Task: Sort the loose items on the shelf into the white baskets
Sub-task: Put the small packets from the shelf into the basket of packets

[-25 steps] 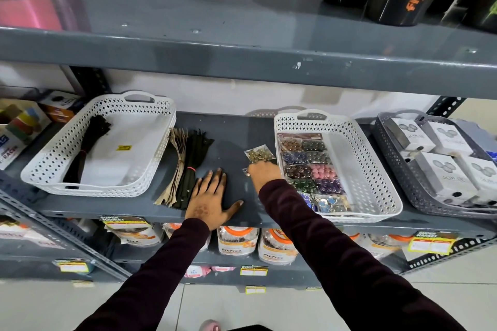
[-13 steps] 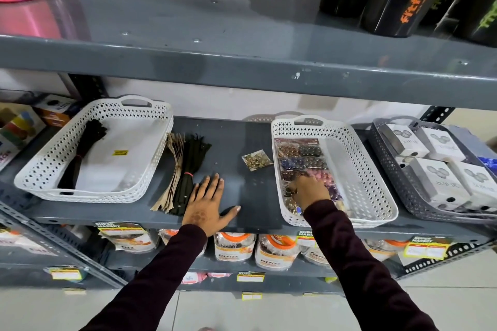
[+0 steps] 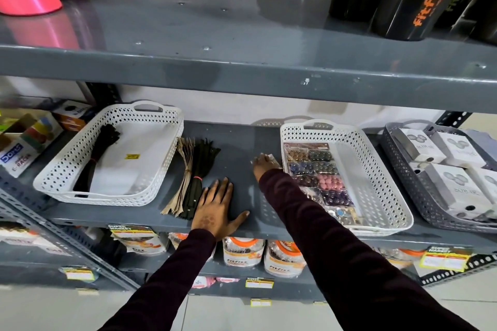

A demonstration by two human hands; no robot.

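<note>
Two white baskets stand on the grey shelf. The left basket point(image 3: 164, 129) holds one black zipper bundle point(image 3: 98, 154). The right basket point(image 3: 376, 166) holds sheets of coloured buttons point(image 3: 318, 169). Between the baskets a beige bundle point(image 3: 185, 169) and a black bundle point(image 3: 203, 166) lie loose on the shelf. My left hand point(image 3: 217, 209) rests flat, fingers spread, right beside the near end of the black bundle. My right hand point(image 3: 263, 166) is curled down over a small clear button packet point(image 3: 272, 156) lying just left of the right basket; most of the packet is hidden.
A grey basket point(image 3: 390, 148) of white boxes point(image 3: 457, 188) stands at the far right. Coloured cartons point(image 3: 29, 140) sit at the far left. The upper shelf edge point(image 3: 242, 70) hangs over the work area, with black bottles and pink items on it. Jars fill the shelf below.
My right hand left the right basket, where it set down a button packet, and moved left onto the small packet on the shelf. My left hand stayed flat.
</note>
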